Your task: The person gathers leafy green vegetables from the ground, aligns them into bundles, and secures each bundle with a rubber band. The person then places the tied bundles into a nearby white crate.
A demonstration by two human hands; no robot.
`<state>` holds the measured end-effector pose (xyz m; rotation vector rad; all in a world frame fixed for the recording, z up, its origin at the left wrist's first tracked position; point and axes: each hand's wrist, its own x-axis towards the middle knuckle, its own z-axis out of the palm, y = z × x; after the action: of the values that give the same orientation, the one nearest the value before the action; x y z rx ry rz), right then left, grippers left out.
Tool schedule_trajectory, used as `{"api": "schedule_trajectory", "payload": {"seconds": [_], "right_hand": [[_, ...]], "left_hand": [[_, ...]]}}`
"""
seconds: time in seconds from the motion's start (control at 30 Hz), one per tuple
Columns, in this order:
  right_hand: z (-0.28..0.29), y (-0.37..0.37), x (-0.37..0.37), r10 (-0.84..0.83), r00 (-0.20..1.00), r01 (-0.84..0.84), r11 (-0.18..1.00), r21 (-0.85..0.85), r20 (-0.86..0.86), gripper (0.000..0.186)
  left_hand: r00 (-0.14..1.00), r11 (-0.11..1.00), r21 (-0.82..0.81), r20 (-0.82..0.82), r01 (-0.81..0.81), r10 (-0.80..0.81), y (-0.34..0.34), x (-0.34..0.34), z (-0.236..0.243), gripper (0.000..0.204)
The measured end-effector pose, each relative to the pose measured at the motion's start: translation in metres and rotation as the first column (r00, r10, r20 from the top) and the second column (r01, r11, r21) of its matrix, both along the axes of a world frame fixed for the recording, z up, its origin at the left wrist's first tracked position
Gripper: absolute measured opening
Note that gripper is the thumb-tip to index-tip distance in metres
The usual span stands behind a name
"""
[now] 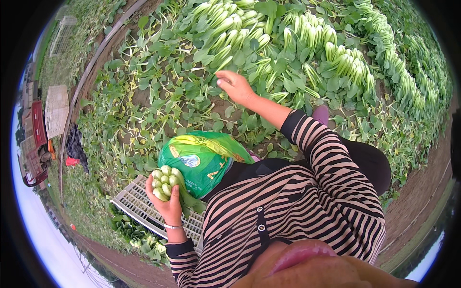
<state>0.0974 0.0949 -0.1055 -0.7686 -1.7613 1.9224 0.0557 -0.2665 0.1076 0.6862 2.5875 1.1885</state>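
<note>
My left hand point(170, 201) grips a bunch of bok choy point(165, 180), pale rounded stem ends facing up and leaves trailing down to the right, just above a white plastic crate point(132, 207) with leafy greens point(125, 225) in it. Beside that bunch, a green plastic sack point(192, 158) covers my leg. My right hand point(232, 86) reaches forward, fingers loosely curled and apart with nothing visible in them, near loose bok choy heads point(223, 29) laid on the leaf-strewn soil, roughly in piles.
Rows of bok choy point(348, 65) lie at upper right. A curved pale pipe or edge point(77, 96) runs along the left, beyond which are a red vehicle point(39, 124), white crates point(56, 110) and a dark cloth heap point(77, 146). A dirt strip point(422, 182) borders the right.
</note>
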Motion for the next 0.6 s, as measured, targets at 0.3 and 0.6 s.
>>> {"api": "schedule_trajectory", "payload": {"seconds": [0.3,0.6], "right_hand": [[-0.137,0.208,-0.004,-0.648,0.588,0.694,0.712,0.11,0.483,0.056],[-0.115,0.206,0.005,-0.553,0.742,0.523,0.831,0.188,0.38,0.054]], "left_hand": [[0.997,0.996,-0.069,0.052,-0.047,0.051,0.005,-0.001,0.003,0.082],[0.996,0.997,-0.068,0.084,-0.037,0.042,0.022,-0.005,0.007,0.081]]}}
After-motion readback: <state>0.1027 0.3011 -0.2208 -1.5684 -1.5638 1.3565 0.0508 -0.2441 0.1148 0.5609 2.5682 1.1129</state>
